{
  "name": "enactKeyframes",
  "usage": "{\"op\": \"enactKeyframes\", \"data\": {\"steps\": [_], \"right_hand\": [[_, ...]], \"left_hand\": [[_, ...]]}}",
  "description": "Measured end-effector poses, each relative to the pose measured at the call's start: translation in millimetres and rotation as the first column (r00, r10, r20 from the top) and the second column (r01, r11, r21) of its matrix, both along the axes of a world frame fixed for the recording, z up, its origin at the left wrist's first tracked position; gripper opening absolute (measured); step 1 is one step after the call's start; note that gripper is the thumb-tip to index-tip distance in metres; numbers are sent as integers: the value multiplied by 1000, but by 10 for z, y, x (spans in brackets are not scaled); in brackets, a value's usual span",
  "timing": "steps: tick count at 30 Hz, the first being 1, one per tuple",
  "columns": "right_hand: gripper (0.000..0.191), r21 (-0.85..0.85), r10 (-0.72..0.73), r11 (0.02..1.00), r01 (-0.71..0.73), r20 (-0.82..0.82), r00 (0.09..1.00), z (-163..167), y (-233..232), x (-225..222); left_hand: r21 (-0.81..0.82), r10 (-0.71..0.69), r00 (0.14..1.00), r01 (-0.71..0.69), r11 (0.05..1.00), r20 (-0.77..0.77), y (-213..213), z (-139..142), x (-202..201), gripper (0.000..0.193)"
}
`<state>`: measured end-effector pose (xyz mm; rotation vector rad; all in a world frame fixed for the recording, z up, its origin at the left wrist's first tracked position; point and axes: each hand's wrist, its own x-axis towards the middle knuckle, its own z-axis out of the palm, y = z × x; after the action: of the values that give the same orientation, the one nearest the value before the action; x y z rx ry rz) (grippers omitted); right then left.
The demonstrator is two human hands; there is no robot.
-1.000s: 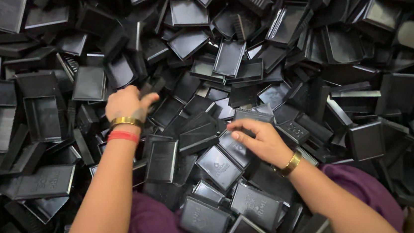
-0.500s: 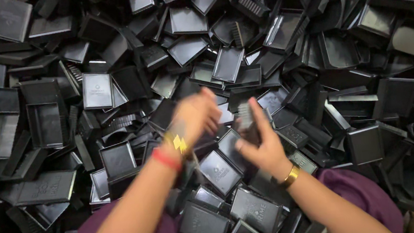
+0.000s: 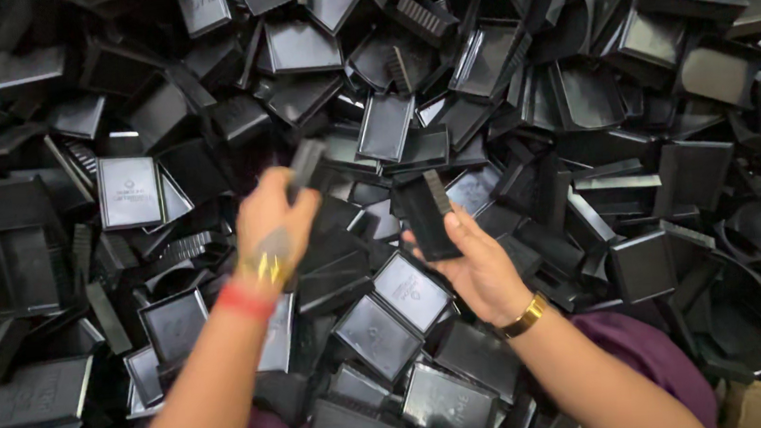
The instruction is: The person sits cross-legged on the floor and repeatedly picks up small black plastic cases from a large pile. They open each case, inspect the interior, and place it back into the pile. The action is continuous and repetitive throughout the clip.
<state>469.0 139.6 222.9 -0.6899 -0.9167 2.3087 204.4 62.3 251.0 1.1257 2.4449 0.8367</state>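
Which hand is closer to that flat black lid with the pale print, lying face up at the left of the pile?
Left. The left hand is raised just right of the lid; the right hand is farther right, holding a black piece.

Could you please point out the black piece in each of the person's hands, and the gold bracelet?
Left-hand black piece [image 3: 306, 163], head view, its blurred upper body.
Right-hand black piece [image 3: 426, 214], head view, its flat side.
Gold bracelet [image 3: 523, 317], head view, band at right wrist.

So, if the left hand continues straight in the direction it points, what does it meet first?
Probably the heap of black plastic trays beyond it. The left hand points up the picture, holding a small black piece; depth is unclear.
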Motion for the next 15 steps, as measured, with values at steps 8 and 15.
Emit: {"op": "enactKeyframes", "data": {"steps": [8, 15], "right_hand": [[66, 72, 72, 995, -65, -97, 993, 101, -356, -54], [63, 297, -16, 955, 6, 31, 999, -37, -294, -37]], "left_hand": [[520, -168, 975, 68, 851, 147, -468, -73, 1224, 62], [530, -354, 537, -214, 821, 766, -356, -100, 1122, 76]]}}
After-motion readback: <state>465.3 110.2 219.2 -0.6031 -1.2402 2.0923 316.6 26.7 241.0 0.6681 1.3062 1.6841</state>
